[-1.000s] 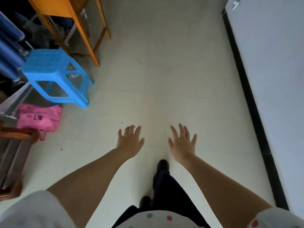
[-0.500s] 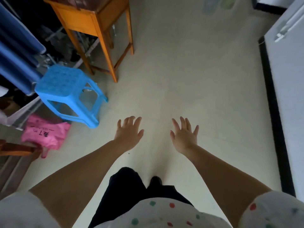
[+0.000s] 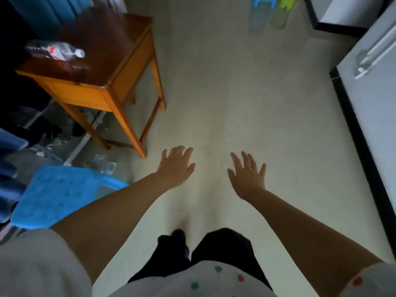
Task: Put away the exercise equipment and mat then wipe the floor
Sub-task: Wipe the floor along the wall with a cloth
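My left hand (image 3: 176, 166) and my right hand (image 3: 246, 174) are stretched out in front of me above the pale floor (image 3: 246, 108), palms down with the fingers spread. Neither hand holds or touches anything. My dark trouser legs (image 3: 214, 249) show below them. No mat or exercise equipment can be made out near the hands. At the far end of the floor stand blurred blue and green objects (image 3: 272, 11); what they are is unclear.
An orange wooden table (image 3: 102, 86) stands at the left with a plastic bottle (image 3: 55, 50) lying on its top. A blue plastic stool (image 3: 57, 196) sits under my left forearm. Clutter fills the space under and behind the table. A white wall with a black baseboard (image 3: 360, 133) runs along the right.
I have walked forward. The table and stool have slid down and nearer in view, the pink bag has dropped out of sight, and the far objects have appeared. Both hands stay spread and empty.
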Available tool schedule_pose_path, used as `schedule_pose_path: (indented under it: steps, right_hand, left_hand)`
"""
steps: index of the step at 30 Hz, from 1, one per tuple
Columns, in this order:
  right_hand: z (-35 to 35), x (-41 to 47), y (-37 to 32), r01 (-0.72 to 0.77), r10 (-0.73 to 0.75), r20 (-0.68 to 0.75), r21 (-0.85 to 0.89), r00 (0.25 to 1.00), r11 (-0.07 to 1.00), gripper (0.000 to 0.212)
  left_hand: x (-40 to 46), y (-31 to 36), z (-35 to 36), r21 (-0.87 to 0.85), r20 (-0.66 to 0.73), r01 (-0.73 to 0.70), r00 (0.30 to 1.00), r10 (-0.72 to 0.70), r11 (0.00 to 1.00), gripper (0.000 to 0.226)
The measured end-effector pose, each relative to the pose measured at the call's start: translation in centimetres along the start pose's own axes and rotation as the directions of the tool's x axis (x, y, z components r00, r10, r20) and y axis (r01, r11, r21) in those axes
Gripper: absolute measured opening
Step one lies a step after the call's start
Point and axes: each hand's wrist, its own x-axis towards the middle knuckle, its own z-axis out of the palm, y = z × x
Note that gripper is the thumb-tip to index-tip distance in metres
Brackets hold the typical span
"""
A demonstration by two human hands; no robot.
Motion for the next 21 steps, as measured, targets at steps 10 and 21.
schedule_pose_path:
  steps: [10,21]
  right_hand:
    - [-8.3,21.5,6.8,-0.125,0.128,-0.052,0.064,0.990,0.990,0.055]
    - [-20.1,47.0,11.9,-0.063,0.067,-0.041,0.078,0.997,0.995,0.054]
  left_hand:
    - [27.0,3.2,-5.7,-0.004,0.104,-0.197,0.975,0.196,0.980,0.056]
    - [52.2,3.3,-15.0,0.003,0.023,-0.075,0.997,0.075,0.997,0.052]
